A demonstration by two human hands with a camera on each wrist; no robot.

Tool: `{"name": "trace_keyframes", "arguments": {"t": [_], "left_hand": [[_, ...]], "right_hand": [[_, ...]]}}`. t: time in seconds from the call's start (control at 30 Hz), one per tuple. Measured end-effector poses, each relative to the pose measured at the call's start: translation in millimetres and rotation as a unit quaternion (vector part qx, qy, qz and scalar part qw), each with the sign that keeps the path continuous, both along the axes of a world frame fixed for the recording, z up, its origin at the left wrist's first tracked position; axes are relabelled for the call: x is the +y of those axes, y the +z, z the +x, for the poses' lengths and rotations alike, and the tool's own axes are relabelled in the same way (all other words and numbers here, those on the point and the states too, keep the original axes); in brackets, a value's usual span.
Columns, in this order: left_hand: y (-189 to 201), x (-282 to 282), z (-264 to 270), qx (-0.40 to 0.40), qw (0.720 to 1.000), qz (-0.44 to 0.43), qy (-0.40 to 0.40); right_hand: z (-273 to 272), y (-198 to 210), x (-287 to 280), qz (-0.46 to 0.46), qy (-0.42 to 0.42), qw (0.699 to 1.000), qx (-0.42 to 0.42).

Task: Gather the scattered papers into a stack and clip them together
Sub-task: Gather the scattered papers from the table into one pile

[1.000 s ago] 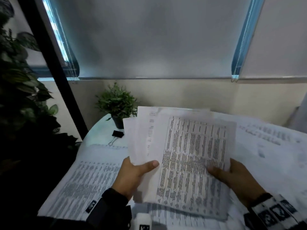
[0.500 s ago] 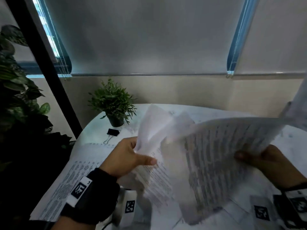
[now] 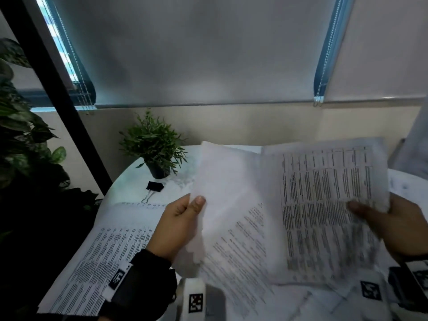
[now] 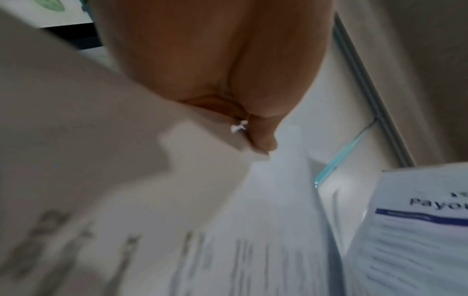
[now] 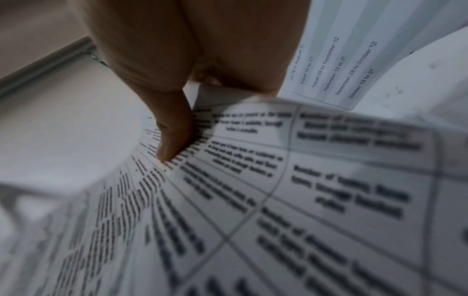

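Observation:
Both hands hold printed white papers above a round white table. My left hand pinches the left edge of a curled bundle of sheets, thumb on top; the left wrist view shows that hand pinching the same sheets. My right hand grips a table-printed sheet by its right edge, thumb pressed on the print. A black binder clip lies on the table at the back left, apart from both hands. Another printed sheet lies flat at the left.
A small potted plant stands at the table's back left, just behind the clip. Large dark leafy plants crowd the far left. More sheets lie under the held ones near me. A wall with lowered blinds is behind.
The single fanned bundle held by both hands has been pulled apart: the right hand swung its table-printed sheet out to the right, while the left hand kept the curled sheets and rose slightly.

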State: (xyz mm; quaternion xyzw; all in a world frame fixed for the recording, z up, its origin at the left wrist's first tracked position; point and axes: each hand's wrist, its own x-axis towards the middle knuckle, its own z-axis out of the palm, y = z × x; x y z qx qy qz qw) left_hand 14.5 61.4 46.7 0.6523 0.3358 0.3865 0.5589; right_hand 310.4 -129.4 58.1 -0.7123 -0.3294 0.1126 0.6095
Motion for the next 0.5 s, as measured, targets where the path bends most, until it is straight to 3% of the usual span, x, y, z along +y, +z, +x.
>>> {"name": "trace_keyframes", "arguments": {"t": [0.07,0.17,0.33,0.5], "left_hand": [[-10,7,-3,-0.028,0.997,-0.031,0.059],[-20,10,-8,-0.058,0.992,-0.084,0.072],[-30,7,-19,-0.014,0.992,-0.098,0.083],[-20,7,-29,-0.052,0.988,-0.049,0.133]], "right_hand": [[3,-5,-2,-0.009,0.031,0.999,0.039],[2,-14,-2,-0.082,0.062,0.992,0.079],[-11,-24,0,-0.177,0.139,0.969,0.101],[-9,-31,8,-0.178,0.096,0.977,0.066]]}}
